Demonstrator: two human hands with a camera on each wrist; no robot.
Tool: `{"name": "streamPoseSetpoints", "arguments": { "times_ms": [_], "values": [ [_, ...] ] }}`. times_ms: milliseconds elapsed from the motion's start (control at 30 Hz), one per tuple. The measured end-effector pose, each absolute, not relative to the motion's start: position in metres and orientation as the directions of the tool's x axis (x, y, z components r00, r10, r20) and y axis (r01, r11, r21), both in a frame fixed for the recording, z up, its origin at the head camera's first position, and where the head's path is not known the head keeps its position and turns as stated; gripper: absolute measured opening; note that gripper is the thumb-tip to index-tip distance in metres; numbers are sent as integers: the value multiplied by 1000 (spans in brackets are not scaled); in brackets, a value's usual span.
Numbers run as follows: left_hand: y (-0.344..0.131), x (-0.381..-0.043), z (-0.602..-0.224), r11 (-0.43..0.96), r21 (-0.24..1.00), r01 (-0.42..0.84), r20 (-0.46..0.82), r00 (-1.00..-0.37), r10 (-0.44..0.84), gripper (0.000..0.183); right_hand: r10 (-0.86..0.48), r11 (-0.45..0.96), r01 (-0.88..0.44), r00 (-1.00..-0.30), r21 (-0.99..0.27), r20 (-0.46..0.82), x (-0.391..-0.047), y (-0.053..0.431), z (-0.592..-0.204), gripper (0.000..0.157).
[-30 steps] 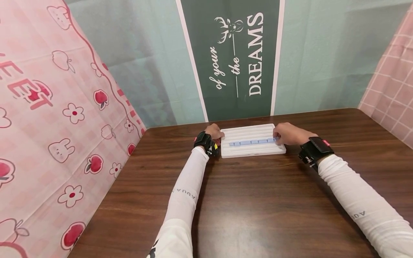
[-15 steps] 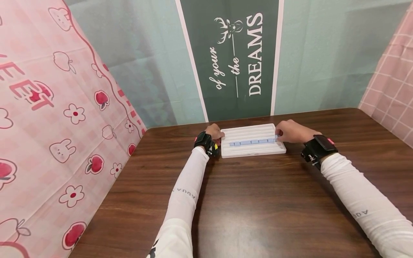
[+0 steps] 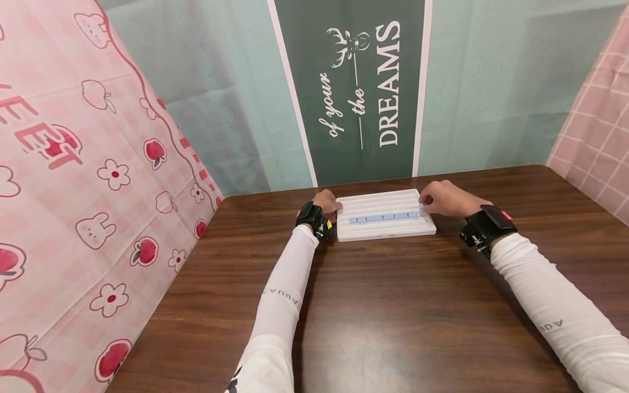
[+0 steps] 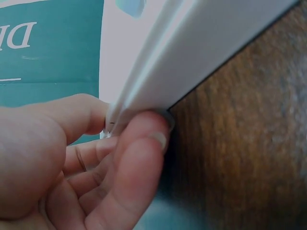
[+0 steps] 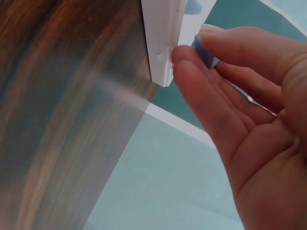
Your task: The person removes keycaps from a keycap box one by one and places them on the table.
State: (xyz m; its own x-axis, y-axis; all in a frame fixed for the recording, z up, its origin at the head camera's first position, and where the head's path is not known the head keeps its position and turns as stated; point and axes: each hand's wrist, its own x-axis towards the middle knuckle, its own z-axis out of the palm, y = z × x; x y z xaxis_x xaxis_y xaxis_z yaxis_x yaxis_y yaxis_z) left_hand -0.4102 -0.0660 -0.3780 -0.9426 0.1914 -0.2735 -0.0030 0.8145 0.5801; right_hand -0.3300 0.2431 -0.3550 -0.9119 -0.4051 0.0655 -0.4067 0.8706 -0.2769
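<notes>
A white ridged tray [image 3: 378, 230] lies on the table, with a row of light blue keycaps [image 3: 374, 218] along one of its grooves. At the tray's left end, my left hand [image 3: 325, 203] grips the rim. The left wrist view has that hand's thumb [image 4: 81, 112] on top of the edge and curled fingers against the side wall. Over the right end, my right hand [image 3: 444, 197] pinches a small blue keycap [image 5: 205, 51] between thumb and fingers. In the head view this keycap is mostly hidden behind the fingers, close to the end of the row.
The dark wood table [image 3: 393, 305] stretches around the tray. Behind it hangs a green cloth [image 3: 363, 98] with lettering. A pink printed cloth [image 3: 118, 218] borders the left side, and a pink checked one [image 3: 597, 120] the right.
My right hand has shifted slightly up and to the right, away from the end of the row, with the keycap in its fingertips. The left hand and tray stay in place.
</notes>
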Motion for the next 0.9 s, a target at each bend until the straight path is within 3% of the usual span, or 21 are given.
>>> {"name": "streamPoseSetpoints", "arguments": {
  "times_ms": [533,900],
  "values": [
    [-64,-413,-382,800,600,-26,-273,-946,174,25,-408,837,-444,-896,-320,178,-338,251,-363,21],
    [-64,-414,-384,811,585,-28,-275,-947,166,25,-370,862,-392,-920,-322,130,-336,253,-356,20]
  ]
}}
